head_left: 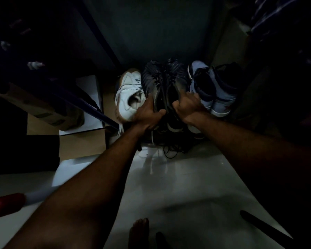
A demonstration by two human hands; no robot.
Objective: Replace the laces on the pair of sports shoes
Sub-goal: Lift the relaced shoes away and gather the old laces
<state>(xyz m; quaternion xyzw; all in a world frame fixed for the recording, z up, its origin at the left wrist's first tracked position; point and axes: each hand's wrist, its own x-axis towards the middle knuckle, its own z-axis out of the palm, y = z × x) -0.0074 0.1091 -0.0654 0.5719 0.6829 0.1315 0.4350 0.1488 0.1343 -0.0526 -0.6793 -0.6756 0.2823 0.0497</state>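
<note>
Your left hand (147,115) grips the left dark sports shoe (152,81) at its heel, fingers curled round it. Your right hand (188,103) clamps the right dark shoe (176,76). White sneaker (129,94) sits at nine o'clock.

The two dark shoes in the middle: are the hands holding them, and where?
Yes. The left hand grips one dark striped sports shoe at its heel opening; the right hand grips the other likewise.

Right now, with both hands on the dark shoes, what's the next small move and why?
Probably lift the dark shoes straight out toward you. The left hand and right hand each already grip one at the heel, and the pair sits wedged between the white shoe and the blue shoes, too cramped and dim for relacing.
</note>
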